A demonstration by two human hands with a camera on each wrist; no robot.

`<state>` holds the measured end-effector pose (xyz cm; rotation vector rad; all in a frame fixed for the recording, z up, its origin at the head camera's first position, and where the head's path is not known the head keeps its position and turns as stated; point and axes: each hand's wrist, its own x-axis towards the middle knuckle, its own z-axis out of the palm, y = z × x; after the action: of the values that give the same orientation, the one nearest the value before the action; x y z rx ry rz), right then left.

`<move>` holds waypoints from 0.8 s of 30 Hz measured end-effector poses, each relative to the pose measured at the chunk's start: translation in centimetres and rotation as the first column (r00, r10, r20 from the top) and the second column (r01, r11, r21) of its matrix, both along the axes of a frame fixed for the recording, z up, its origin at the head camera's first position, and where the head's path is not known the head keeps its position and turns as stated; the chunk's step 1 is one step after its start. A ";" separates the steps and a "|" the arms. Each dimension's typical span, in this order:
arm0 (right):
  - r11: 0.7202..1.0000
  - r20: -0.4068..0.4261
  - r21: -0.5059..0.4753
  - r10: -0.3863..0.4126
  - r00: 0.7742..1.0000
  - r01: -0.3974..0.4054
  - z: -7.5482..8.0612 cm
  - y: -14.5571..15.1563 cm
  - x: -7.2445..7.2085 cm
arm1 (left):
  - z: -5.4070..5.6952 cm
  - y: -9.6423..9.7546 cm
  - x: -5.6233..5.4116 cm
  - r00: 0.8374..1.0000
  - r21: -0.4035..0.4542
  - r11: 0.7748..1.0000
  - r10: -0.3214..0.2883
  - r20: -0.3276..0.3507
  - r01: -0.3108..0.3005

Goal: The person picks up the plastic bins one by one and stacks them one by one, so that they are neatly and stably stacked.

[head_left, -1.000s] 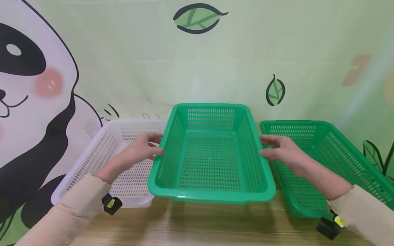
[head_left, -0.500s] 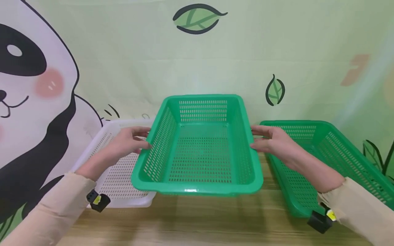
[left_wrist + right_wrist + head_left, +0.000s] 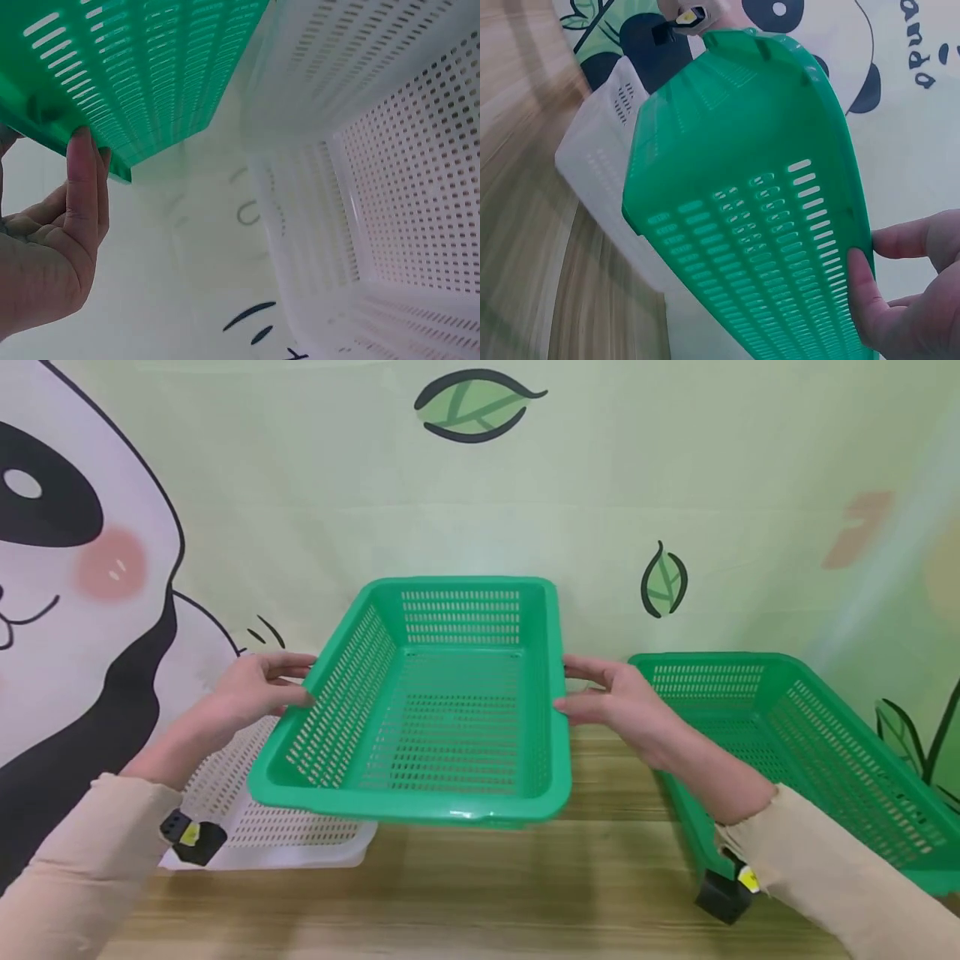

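Observation:
A green plastic basket (image 3: 457, 693) with slotted sides hangs above the table, held at both side rims and with nothing in it. My left hand (image 3: 258, 689) grips its left rim, thumb on top and fingers beneath. On the right rim, my right hand (image 3: 618, 697) pinches the edge between thumb and fingers, as the right wrist view also shows. Below the held basket's left part stands a white basket (image 3: 292, 852), partly covered by it. In the left wrist view the white basket (image 3: 412, 172) is apart from the green one.
A second green basket (image 3: 787, 727) stands on the wooden table (image 3: 480, 893) at the right, behind my right forearm. A cloth backdrop (image 3: 600, 468) with a panda and leaves hangs behind the table. A small black camera sits on each wrist.
Both hands have carried the green basket leftward and slightly up, from the middle to over the white basket. More bare table shows to its right. The other baskets stay put.

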<state>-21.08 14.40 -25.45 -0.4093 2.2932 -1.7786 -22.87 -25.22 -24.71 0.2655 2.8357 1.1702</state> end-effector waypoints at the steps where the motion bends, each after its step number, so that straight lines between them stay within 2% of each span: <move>1: 1.000 0.000 -0.013 0.002 1.000 -0.002 0.0 -0.3 0.0 | 0.0 -0.3 0.0 1.000 -0.002 1.000 0.004 -0.006 -0.004; 5: 0.997 0.003 -0.073 -0.003 1.000 0.003 -0.1 -1.5 0.1 | 0.1 -1.5 0.0 1.000 0.004 1.000 0.010 -0.018 -0.010; 15: 0.982 0.007 -0.188 -0.007 1.000 0.009 -0.4 -4.6 0.0 | -0.1 -4.3 -0.2 0.998 -0.054 0.997 0.046 -0.044 -0.048; 24: 0.963 0.037 -0.270 0.001 0.999 0.009 -1.3 -6.9 0.0 | 0.0 -6.3 0.6 0.993 -0.105 0.990 0.089 -0.077 -0.097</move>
<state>-21.10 7.51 -26.78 -0.4119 2.0322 -2.0913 -22.22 -31.55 -24.67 0.1751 2.9921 1.0378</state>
